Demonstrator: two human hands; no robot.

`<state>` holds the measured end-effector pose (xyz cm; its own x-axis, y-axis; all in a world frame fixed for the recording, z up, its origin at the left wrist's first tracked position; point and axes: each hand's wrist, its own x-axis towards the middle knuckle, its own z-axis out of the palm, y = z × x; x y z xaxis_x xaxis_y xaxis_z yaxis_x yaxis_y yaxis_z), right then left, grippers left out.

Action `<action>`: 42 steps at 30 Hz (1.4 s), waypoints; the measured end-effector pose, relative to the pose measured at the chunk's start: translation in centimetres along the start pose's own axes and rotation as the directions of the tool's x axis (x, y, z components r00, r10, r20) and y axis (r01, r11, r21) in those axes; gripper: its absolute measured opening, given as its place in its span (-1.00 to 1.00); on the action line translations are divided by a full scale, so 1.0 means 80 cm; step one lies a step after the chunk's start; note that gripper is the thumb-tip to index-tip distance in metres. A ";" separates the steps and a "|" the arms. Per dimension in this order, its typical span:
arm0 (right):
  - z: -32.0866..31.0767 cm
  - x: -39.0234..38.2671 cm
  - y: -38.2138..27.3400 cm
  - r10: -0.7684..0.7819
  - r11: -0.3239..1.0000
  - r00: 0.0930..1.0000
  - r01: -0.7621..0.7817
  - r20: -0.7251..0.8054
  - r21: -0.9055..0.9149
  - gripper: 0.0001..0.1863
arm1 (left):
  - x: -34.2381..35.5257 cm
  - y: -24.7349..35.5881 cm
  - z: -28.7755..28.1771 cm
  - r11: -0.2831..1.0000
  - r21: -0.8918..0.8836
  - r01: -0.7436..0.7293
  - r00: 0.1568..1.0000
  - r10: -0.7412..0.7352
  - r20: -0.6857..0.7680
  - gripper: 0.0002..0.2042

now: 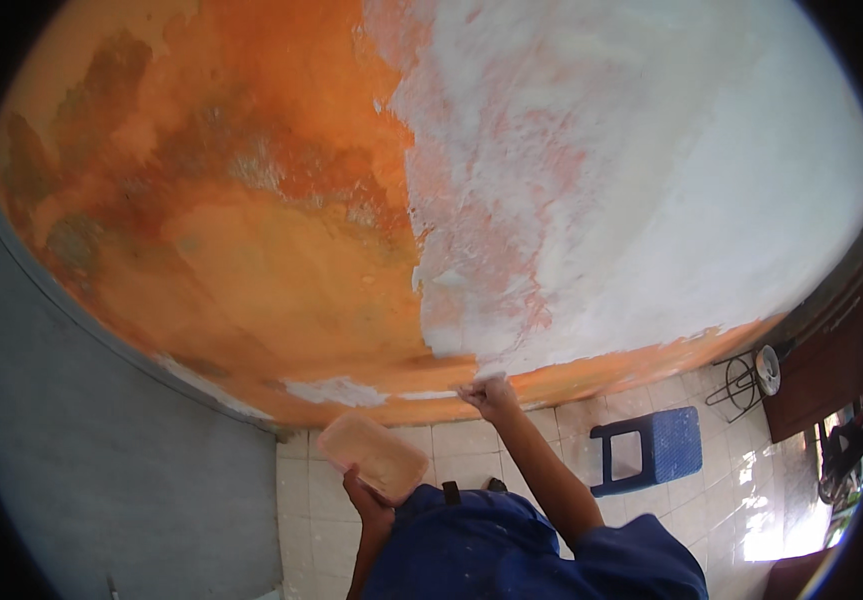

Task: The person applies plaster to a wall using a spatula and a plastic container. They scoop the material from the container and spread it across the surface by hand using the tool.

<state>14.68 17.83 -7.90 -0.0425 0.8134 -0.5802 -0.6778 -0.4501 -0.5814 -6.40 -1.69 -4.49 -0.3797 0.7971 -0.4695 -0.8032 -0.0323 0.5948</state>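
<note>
right hand [488, 394] fingers pinched on a small putty scraper [491, 378] against the orange wall [251, 250] (partly whitened); left hand [368, 497] fingers clamp a plastic tub [372, 456].

tool in right hand [489, 396] too small, left fingers [356, 487] hidden

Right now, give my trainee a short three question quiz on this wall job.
1. True or false: the left hand holds a pale rectangular tub.
2. Which side of the orange wall is already covered in white filler: the person's left or right?
3. Multiple choice: the right hand is low on the wall, near A) the blue stool, B) the lower edge of the white patch, C) the grey wall.

Key: 1 true; 2 right; 3 B.
</note>
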 end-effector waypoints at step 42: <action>0.079 -0.167 -0.005 -0.134 0.991 0.991 0.134 0.027 0.010 -0.83 | -0.010 0.018 -0.001 0.999 0.009 -0.036 0.999 0.036 -0.023 -0.35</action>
<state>10.84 9.46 3.70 0.0290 0.8759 -0.4816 -0.6848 -0.3335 -0.6480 -7.30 -2.45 -3.31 -0.4190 0.7815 -0.4622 -0.7848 -0.0557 0.6173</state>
